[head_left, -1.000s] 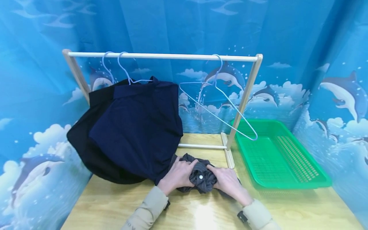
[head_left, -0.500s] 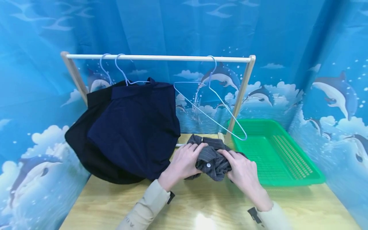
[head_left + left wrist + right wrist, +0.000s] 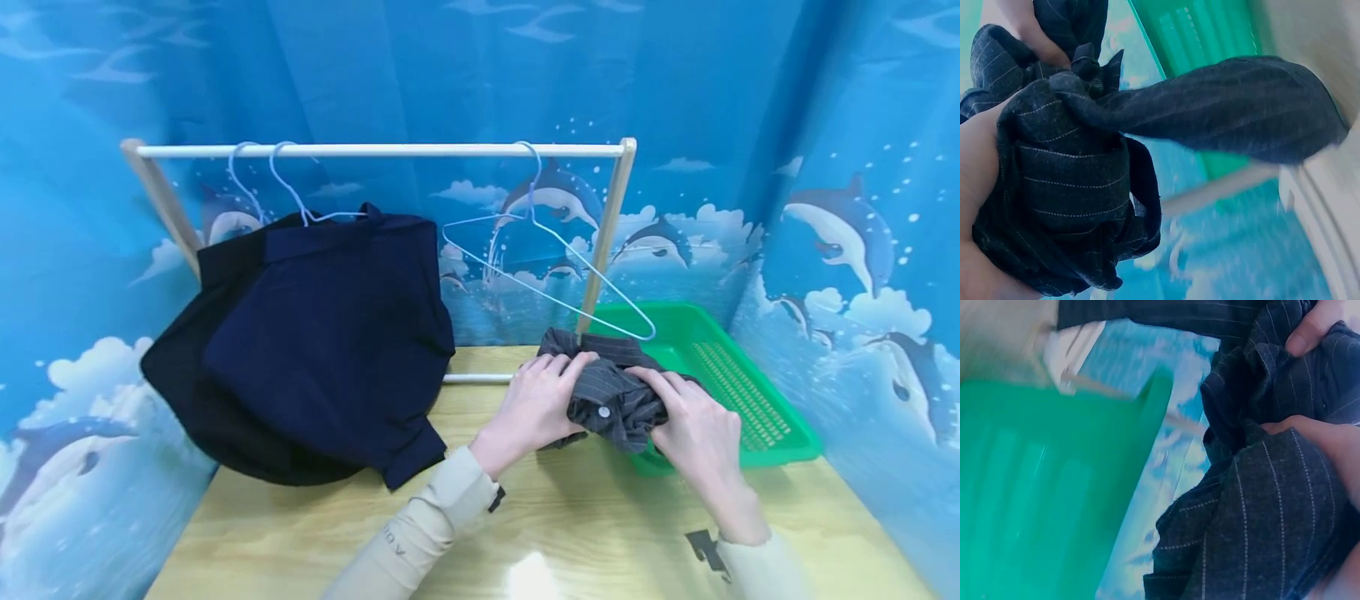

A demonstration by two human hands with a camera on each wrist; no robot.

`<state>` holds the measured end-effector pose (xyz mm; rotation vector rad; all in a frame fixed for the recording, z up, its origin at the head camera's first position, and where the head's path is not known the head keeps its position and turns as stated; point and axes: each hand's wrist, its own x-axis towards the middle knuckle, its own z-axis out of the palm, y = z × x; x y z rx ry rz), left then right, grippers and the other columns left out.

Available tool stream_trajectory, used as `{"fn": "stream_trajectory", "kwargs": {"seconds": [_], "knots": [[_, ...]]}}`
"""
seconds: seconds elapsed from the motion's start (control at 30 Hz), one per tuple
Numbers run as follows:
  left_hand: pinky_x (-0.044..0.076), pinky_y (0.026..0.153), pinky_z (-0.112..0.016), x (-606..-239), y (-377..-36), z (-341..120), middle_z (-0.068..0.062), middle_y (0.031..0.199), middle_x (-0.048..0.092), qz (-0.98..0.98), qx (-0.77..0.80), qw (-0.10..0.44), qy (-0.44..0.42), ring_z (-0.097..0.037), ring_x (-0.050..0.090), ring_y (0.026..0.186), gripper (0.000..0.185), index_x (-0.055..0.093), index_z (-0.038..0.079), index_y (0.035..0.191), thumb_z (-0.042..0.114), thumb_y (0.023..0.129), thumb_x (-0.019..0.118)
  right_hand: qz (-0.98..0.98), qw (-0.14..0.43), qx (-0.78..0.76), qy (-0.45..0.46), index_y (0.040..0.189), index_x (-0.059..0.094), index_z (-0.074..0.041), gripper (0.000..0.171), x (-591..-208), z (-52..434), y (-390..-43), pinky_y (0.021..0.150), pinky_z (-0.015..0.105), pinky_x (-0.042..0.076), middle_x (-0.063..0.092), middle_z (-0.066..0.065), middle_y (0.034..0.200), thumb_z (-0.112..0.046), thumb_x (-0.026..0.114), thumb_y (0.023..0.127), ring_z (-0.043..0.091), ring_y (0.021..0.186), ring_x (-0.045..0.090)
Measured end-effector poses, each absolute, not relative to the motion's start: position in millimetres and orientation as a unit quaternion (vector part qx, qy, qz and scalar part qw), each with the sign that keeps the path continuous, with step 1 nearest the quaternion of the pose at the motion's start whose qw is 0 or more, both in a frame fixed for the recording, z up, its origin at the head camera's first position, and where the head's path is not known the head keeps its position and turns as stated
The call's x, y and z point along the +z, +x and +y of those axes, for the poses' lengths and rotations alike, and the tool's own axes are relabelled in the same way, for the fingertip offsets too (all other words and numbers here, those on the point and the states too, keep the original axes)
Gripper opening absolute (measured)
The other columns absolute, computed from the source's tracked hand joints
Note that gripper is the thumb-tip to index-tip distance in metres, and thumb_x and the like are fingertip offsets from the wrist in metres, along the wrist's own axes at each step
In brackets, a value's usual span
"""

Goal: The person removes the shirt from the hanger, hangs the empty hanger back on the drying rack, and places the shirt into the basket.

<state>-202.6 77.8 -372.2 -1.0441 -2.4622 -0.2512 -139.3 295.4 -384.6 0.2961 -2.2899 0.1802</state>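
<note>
hands: the left hand and right hand both curl their fingers round a bunched grey pinstriped garment, gripping it from either side.
garment: it is lifted off the wooden table and held over the near left corner of the green basket; a white button shows at the front.
change: a second ago the bundle lay on the table in front of the rack; since then both hands have carried it up and to the right, so it now looks about to go into the basket.
wrist views: both are blurred, but cloth seems to fill each palm.
rack: a wooden rail holds two dark shirts on hangers and one bare wire hanger.
</note>
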Motion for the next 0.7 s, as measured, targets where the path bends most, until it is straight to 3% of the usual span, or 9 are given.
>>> {"fn": "stream_trajectory", "kwargs": {"seconds": [0.2, 0.3, 0.5, 0.63, 0.7], "knots": [[0.055, 0.09, -0.032, -376, -205, 129, 0.001, 0.116, 0.068, -0.883, -0.117, 0.231, -0.392, -0.018, 0.066, 0.104, 0.096, 0.044, 0.025, 0.148, 0.06, 0.069, 0.087, -0.907, 0.41, 0.079, 0.06, 0.122, 0.071, -0.024, 0.069, -383, 335, -128, 0.039, 0.03, 0.022, 0.073, 0.012, 0.099, 0.014, 0.065, 0.064, 0.036, 0.06, 0.062], [0.055, 0.088, -0.029, -377, -207, 149, 0.002, 0.114, 0.068, -0.877, -0.128, 0.243, -0.394, -0.016, 0.066, 0.101, 0.096, 0.045, 0.024, 0.146, 0.06, 0.069, 0.087, -0.901, 0.423, 0.091, 0.029, 0.121, 0.072, -0.023, 0.061, -383, 348, -127, 0.038, 0.031, 0.021, 0.073, 0.014, 0.101, 0.013, 0.069, 0.071, 0.04, 0.059, 0.061], [0.055, 0.086, -0.026, -386, -210, 187, 0.003, 0.114, 0.068, -0.878, -0.151, 0.254, -0.376, -0.015, 0.066, 0.1, 0.095, 0.045, 0.024, 0.146, 0.062, 0.069, 0.086, -0.894, 0.438, 0.094, 0.001, 0.119, 0.074, -0.02, 0.04, -387, 376, -130, 0.039, 0.033, 0.02, 0.073, 0.018, 0.1, -0.005, 0.081, 0.083, 0.045, 0.061, 0.061], [0.054, 0.085, -0.028, -402, -213, 209, 0.003, 0.116, 0.067, -0.892, -0.142, 0.239, -0.355, -0.015, 0.065, 0.103, 0.094, 0.044, 0.026, 0.146, 0.064, 0.07, 0.084, -0.916, 0.39, 0.088, -0.011, 0.123, 0.07, -0.022, 0.045, -400, 396, -137, 0.038, 0.037, 0.025, 0.071, 0.019, 0.105, -0.004, 0.08, 0.083, 0.046, 0.069, 0.062], [0.053, 0.087, -0.03, -411, -214, 217, 0.002, 0.121, 0.064, -0.906, -0.129, 0.214, -0.343, -0.016, 0.063, 0.106, 0.095, 0.042, 0.028, 0.149, 0.066, 0.071, 0.083, -0.93, 0.358, 0.078, -0.013, 0.127, 0.068, -0.022, 0.05, -409, 406, -142, 0.037, 0.043, 0.031, 0.07, 0.02, 0.108, 0.004, 0.073, 0.084, 0.048, 0.077, 0.062]]}}
